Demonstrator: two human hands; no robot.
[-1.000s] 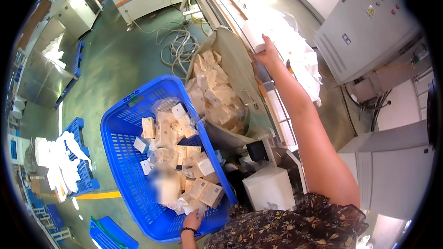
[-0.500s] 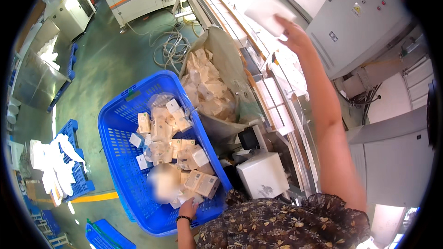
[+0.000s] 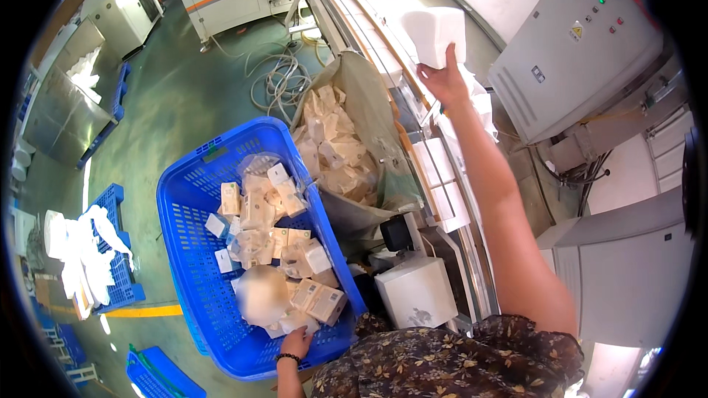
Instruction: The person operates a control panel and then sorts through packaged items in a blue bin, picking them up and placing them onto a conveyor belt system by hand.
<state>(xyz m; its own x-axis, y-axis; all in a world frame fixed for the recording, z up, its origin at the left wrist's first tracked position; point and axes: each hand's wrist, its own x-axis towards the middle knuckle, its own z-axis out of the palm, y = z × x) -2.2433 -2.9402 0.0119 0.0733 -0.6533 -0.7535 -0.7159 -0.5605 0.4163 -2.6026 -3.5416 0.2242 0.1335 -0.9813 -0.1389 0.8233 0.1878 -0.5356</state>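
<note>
My right hand (image 3: 446, 82) is raised at the upper right. Its fingers and thumb are closed on the lower edge of a white block-shaped pack (image 3: 435, 33), probably paper, held above the conveyor (image 3: 383, 59). My left hand (image 3: 296, 342), with a dark beaded bracelet at the wrist, is at the near edge of a blue plastic basket (image 3: 177, 236). Its fingers close on a plastic-wrapped pack (image 3: 298, 320) among the pile. Several beige and white packs (image 3: 257, 208) lie jumbled in the basket, some in clear film. A blurred round patch covers part of them.
Beyond the basket stands a large sack (image 3: 372, 103) full of beige wrappers (image 3: 328, 140). White packs line the conveyor rails. A grey control cabinet (image 3: 568, 51) stands at right, a white box-shaped machine part (image 3: 417, 291) near me. Coiled hoses (image 3: 280, 81) lie on the green floor.
My right hand has shifted slightly left and down, and the white pack in it has turned more upright. My left hand stays at the basket's near edge. The whole view has shifted a little.
</note>
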